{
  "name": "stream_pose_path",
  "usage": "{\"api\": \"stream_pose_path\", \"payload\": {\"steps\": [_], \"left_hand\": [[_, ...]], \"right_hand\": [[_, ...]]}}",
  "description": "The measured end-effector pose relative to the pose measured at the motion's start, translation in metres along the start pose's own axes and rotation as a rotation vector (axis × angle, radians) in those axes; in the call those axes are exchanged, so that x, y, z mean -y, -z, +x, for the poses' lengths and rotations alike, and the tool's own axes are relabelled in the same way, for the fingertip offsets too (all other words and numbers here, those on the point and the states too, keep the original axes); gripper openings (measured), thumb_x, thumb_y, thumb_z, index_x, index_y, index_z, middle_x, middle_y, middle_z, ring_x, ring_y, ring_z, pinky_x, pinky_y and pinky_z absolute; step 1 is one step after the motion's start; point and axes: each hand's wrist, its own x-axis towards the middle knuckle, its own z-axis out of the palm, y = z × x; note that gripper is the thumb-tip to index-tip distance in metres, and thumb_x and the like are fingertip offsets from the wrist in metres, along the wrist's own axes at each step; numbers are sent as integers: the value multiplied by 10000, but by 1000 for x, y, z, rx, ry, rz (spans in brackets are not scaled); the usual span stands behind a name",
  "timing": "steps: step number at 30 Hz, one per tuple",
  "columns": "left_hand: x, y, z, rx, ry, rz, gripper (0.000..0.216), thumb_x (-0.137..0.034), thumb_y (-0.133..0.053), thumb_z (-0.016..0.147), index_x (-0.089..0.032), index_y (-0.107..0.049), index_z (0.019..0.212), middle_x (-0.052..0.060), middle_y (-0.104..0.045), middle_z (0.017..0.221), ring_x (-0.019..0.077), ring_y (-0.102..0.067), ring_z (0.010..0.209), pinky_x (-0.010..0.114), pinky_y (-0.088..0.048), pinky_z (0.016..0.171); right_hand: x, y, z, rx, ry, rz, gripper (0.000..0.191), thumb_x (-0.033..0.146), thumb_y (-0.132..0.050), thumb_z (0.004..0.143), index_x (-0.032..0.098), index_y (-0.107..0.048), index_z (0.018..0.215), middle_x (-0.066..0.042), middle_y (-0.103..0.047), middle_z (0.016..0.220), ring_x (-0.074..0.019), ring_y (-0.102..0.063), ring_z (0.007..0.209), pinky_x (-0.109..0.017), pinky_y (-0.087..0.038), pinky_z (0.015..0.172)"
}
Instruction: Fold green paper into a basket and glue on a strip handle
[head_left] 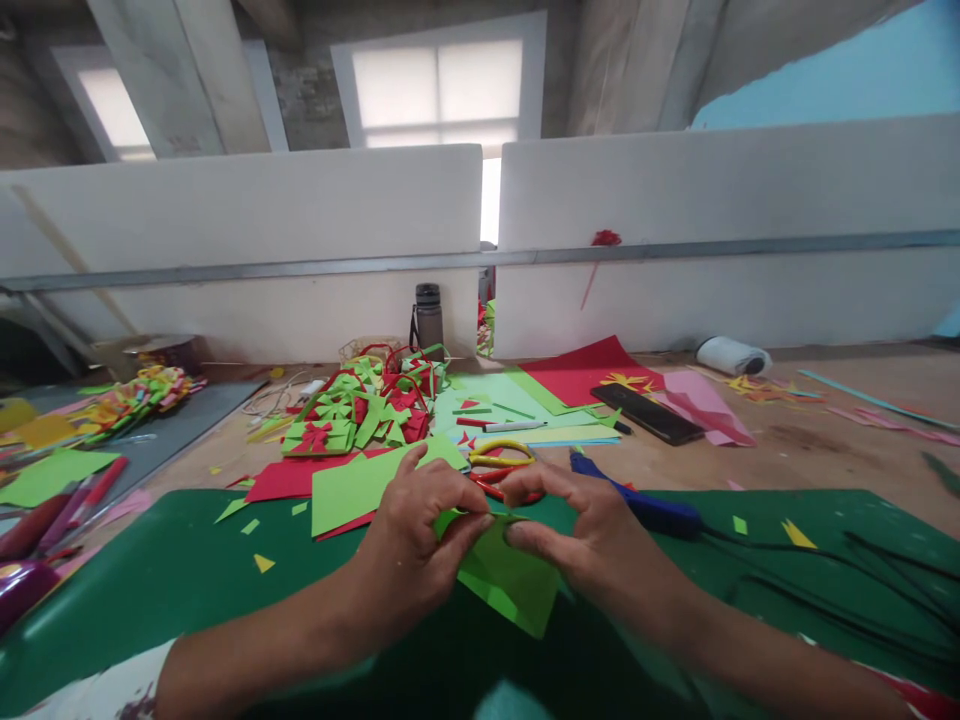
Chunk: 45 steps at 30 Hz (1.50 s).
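Note:
A folded piece of light green paper (517, 582) is held in front of me above the dark green mat. My left hand (431, 520) pinches its upper left edge between thumb and forefinger. On the other side, my right hand (581, 520) has its thumb and forefinger closed at the paper's top edge. Just beyond my fingers lie scissors with yellow handles (504, 452) and another pair with red handles, partly hidden. Behind my left hand rest a light green sheet (345, 495) and red paper (289, 480).
A blue glue gun (660, 512) with a black cord lies to the right on the green mat (187, 560). Farther back are a pile of red and green paper pieces (367, 405), a dark bottle (428, 318), a black phone (649, 413) and a white roll (733, 356).

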Motion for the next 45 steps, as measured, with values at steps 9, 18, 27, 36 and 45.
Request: {"api": "stream_pose_path", "payload": {"steps": [9,18,27,36,45], "left_hand": [[-1,0,-3,33,-26,11,152,-118,-497,833,-198,-550,715,-34,-609,684,119,-559,683,456,-251,1031],[2,0,-1,35,39,14,126,-145,-520,818,-193,-537,703,-32,-608,689,127,-558,679,499,-199,1055],[2,1,1,34,46,20,131,-160,-502,818,-202,-530,697,-32,-598,670,133,-555,661,512,-204,1059],[2,2,0,21,51,18,119,-156,-506,825,-194,-529,715,-36,-598,694,128,-563,685,526,-192,1050],[4,2,0,27,43,6,117,-154,-507,829,-197,-531,722,-39,-600,709,124,-566,691,517,-183,1051]], "right_hand": [[2,1,-1,-6,80,55,113,161,-558,812,218,-614,733,7,-641,806,-156,-574,824,-300,-429,784],[-12,10,7,-113,-42,44,279,376,-403,918,207,-469,706,33,-511,648,-128,-492,636,-272,-385,608],[-10,11,10,-102,24,-8,331,358,-406,914,198,-580,681,2,-607,668,-141,-558,657,-266,-425,637],[-9,12,11,-141,-65,31,460,413,-408,897,201,-398,490,42,-392,457,-101,-377,458,-248,-321,475],[-6,11,9,-91,-48,-1,334,336,-458,870,203,-473,565,30,-501,529,-116,-468,529,-248,-375,540]]}}
